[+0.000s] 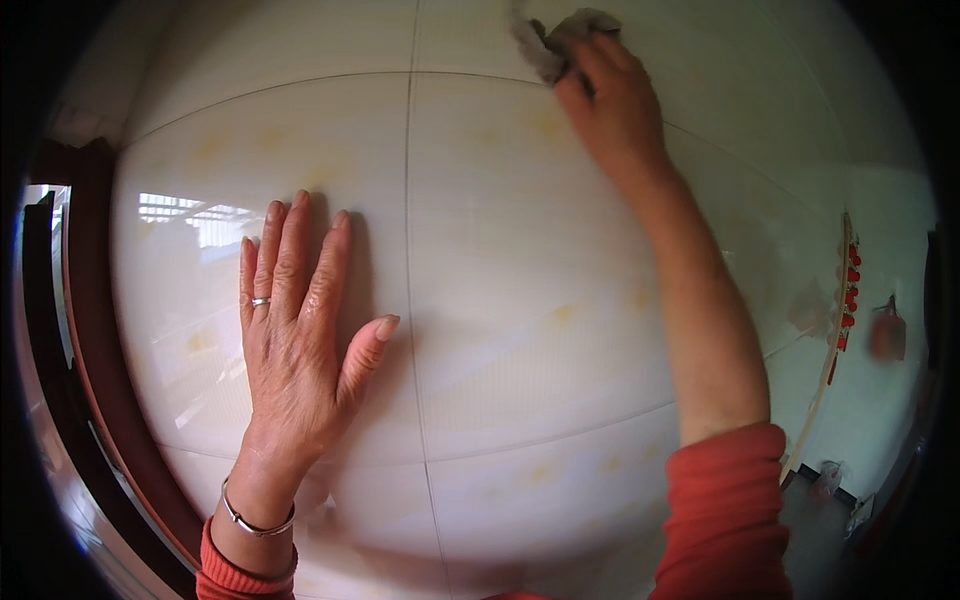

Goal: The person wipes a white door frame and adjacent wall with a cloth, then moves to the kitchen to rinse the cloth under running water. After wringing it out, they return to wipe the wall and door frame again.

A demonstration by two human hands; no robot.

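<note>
A glossy, cream tiled wall (pixel 517 247) with faint yellow patches fills most of the view, crossed by dark joint lines. Flat against one tile lies my left hand (pixel 296 315), fingers spread and holding nothing. It wears a ring, and a metal bangle (pixel 259 529) circles the wrist. My right hand (pixel 619 105) reaches to the top of the view, slightly blurred. It grips a crumpled grey cloth (pixel 551 49) pressed to the wall just above a horizontal joint. Parts of the cloth are hidden under the fingers.
At the left runs a dark reddish-brown frame (pixel 97 315) beside a bright opening. Along the right, where the wall's edge (pixel 806 427) shows, red ornaments (pixel 850 292) hang in a string. Farther right is another red hanging item (pixel 889 334). Plastic bags (pixel 827 480) sit low at the right.
</note>
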